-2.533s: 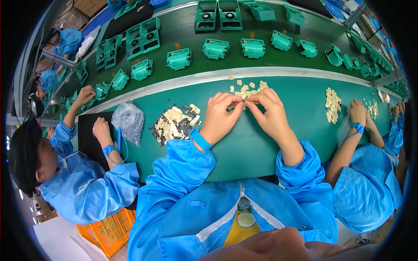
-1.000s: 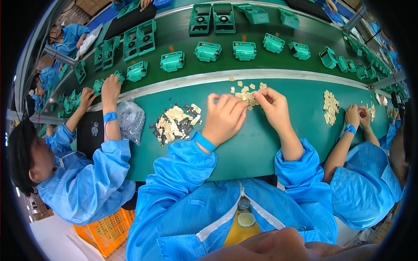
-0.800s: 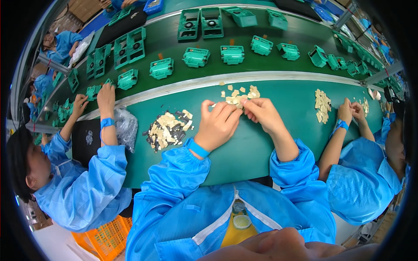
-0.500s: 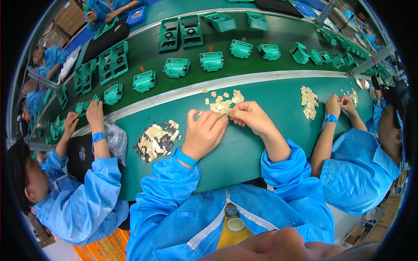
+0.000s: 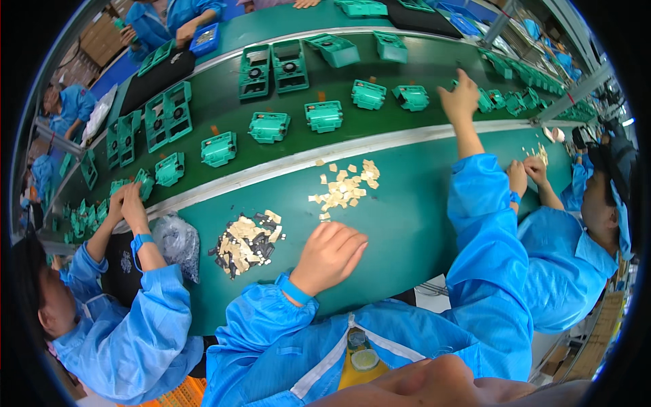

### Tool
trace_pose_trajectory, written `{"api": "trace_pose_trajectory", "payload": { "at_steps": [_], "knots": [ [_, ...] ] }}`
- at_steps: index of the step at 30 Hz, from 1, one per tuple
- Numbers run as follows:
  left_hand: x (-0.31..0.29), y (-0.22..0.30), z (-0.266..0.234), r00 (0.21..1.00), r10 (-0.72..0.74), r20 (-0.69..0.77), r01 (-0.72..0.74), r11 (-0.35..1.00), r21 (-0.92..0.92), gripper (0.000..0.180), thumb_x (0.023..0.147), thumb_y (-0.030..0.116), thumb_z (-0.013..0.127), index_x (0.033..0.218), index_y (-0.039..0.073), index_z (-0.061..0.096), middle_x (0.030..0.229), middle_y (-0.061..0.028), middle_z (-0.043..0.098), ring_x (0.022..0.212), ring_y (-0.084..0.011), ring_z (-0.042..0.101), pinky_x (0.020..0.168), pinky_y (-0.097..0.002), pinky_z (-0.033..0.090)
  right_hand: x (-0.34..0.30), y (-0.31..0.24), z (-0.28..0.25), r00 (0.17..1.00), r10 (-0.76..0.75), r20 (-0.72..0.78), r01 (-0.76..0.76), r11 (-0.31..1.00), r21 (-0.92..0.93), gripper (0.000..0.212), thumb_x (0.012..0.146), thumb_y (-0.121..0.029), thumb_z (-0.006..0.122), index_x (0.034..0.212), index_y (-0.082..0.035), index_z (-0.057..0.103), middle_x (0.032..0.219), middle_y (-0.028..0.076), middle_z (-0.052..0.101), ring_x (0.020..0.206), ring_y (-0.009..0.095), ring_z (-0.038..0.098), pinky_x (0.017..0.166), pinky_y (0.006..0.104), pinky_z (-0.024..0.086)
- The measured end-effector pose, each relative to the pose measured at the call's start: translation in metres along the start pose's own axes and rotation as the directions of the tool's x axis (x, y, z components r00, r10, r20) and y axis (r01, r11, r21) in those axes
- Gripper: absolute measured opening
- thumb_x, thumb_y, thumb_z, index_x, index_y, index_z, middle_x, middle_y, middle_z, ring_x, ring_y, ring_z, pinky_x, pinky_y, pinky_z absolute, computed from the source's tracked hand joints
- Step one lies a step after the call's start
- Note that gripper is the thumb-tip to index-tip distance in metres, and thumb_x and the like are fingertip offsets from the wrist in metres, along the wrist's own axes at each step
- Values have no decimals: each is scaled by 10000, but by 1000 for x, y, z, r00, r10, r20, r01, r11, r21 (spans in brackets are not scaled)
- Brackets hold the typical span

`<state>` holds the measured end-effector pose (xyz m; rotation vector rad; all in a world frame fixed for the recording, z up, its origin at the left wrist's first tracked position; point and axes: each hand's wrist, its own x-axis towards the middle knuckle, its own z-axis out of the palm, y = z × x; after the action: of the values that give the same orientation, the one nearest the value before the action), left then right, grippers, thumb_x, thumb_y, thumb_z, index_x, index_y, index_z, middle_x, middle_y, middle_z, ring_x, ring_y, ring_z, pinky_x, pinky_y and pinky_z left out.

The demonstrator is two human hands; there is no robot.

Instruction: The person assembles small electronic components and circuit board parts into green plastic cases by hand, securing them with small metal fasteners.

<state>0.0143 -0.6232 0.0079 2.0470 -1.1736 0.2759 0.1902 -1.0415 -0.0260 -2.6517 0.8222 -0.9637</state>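
Observation:
My left hand (image 5: pixel 332 254) lies palm down on the green table (image 5: pixel 400 224), fingers loosely bent and slightly apart, with nothing visible in it. It rests between a pile of mixed beige and black pieces (image 5: pixel 247 237) and a scatter of small beige squares (image 5: pixel 346 186). My right hand (image 5: pixel 460 100) is stretched far out over the dark conveyor belt (image 5: pixel 217 105), beside a teal plastic housing (image 5: pixel 410 97). Only its back shows, so what its fingers hold is hidden.
Many teal housings (image 5: pixel 323 115) ride the belt behind a metal rail (image 5: pixel 285 163). A person on my left has both hands (image 5: pixel 129 203) at the rail, by a clear plastic bag (image 5: pixel 178 244). Another person's hands (image 5: pixel 529 169) work on my right.
Both hands were pinching a small piece together over the beige squares. The right hand has left and reached up to the conveyor; the left has dropped back onto the table. The view shifted left.

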Motion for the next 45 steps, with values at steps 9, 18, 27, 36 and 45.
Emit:
{"api": "trace_pose_trajectory", "payload": {
  "at_steps": [9,18,27,36,45],
  "knots": [
    [-1,4,-9,1000,-10,-9,10,1000,-23,115,809,61,722,922,66,696,874,-53,655,823,-245,607,741,-363,477,-10,60,4,864,487,126,-488,749,448,779,762,-153,789,1404,16,383,1105,156,646,1068,295,629,938,385,484],
    [2,-5,-14,931,-252,-266,260,966,-5,175,834,56,701,1005,36,673,972,-108,661,876,-291,600,792,-387,484,-178,-87,-146,774,-408,484,-357,350,866,760,787,142,638,1454,-32,318,1127,112,673,1112,221,640,998,352,472],
    [3,-16,-15,874,-391,-290,356,920,-166,228,865,48,678,1086,15,638,1002,-110,660,891,-252,607,807,-357,487,-296,-77,-177,760,-621,192,282,582,763,708,780,146,585,1427,-5,340,1172,205,674,1124,390,616,1009,446,464],
    [2,-14,-8,925,-366,-99,330,906,-266,272,863,64,685,1128,22,648,1085,-120,664,947,-250,623,846,-344,505,-311,-63,-186,914,-217,342,-205,481,853,652,852,106,537,1455,-5,316,1334,207,514,1213,274,552,967,371,479],
    [6,-8,-16,962,-142,232,214,922,-321,670,738,228,808,1330,60,542,1345,-139,551,1257,-349,485,1090,-446,375,-306,-76,-196,834,-85,546,-486,357,798,633,888,102,479,1474,-26,276,1336,195,492,1173,250,565,938,327,493]
  ]
}}
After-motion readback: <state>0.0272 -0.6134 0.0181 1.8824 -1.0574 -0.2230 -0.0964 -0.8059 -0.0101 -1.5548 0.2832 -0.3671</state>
